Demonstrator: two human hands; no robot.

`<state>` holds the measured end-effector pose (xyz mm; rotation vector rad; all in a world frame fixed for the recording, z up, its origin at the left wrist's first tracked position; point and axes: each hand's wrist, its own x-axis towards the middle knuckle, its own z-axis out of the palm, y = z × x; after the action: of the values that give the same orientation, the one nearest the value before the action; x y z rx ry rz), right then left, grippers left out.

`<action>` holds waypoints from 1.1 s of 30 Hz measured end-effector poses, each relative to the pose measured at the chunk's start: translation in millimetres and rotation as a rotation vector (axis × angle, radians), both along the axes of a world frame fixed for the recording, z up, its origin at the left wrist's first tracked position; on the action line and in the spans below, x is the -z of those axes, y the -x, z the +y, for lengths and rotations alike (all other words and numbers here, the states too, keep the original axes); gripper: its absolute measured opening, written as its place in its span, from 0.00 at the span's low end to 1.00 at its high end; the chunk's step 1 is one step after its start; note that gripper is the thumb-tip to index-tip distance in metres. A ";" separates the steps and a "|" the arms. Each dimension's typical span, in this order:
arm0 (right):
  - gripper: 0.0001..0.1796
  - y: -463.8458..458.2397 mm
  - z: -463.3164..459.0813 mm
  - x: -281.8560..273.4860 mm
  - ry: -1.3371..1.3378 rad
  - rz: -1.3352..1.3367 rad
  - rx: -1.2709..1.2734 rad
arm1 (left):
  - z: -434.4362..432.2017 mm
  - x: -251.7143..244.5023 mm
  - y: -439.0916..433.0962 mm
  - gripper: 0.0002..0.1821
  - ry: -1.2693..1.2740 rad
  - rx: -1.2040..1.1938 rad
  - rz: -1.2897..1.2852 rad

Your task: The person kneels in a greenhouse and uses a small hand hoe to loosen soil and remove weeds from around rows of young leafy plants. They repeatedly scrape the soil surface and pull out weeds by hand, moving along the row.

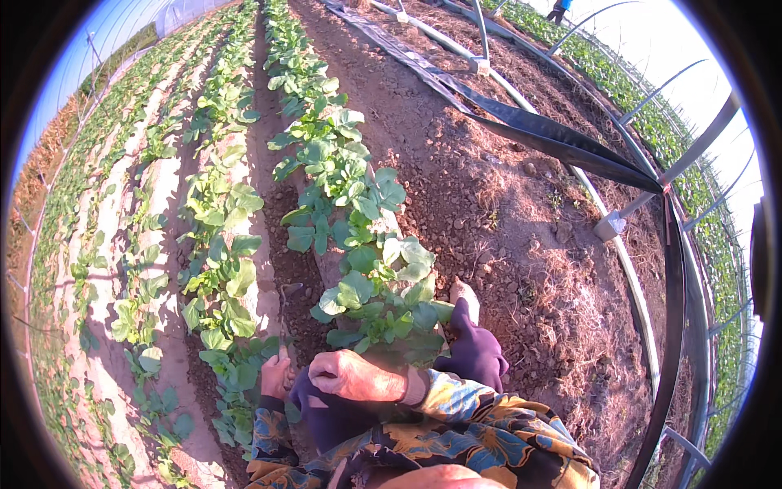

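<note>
My left hand [277, 374] is closed around the handle of a thin hand tool [283, 318], whose small metal end points up the furrow beside the leafy row. My right hand [342, 374] rests over my dark-clothed knee with the fingers curled; a dark hollow shows in the curl, and I cannot tell whether anything is in it. Just ahead of it grow broad-leaved green plants [356, 290] in a raised row. My shoe [465, 293] stands on the soil to the right of that row.
More leafy rows [223, 275] run along the left. On the right lie dry roots and clods, metal frame pipes [629, 275] on block feet, and a black plastic strip [562, 147] tied to a post. A person [557, 12] is far off at the top right.
</note>
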<state>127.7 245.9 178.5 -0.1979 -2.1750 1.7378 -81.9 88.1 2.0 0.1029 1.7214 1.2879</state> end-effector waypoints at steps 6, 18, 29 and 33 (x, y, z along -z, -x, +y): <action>0.13 6.2 22.4 7.4 0.729 -0.117 0.053 | 41.1 -130.5 -13.5 0.10 -0.278 -0.108 0.012; 0.13 11.1 38.1 10.5 1.111 0.171 0.208 | 101.7 -181.5 -111.9 0.32 -0.470 0.295 0.983; 0.08 -17.1 83.5 6.4 1.261 0.313 0.361 | 106.5 -330.0 -93.5 0.21 -0.989 0.052 1.114; 0.08 -19.6 85.6 3.0 1.284 0.356 0.292 | 83.2 -423.2 -113.1 0.29 -1.315 -0.054 1.326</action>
<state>147.3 331.6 175.5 -0.4251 -0.5134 2.4369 31.2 171.3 425.2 2.0205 1.3711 2.4425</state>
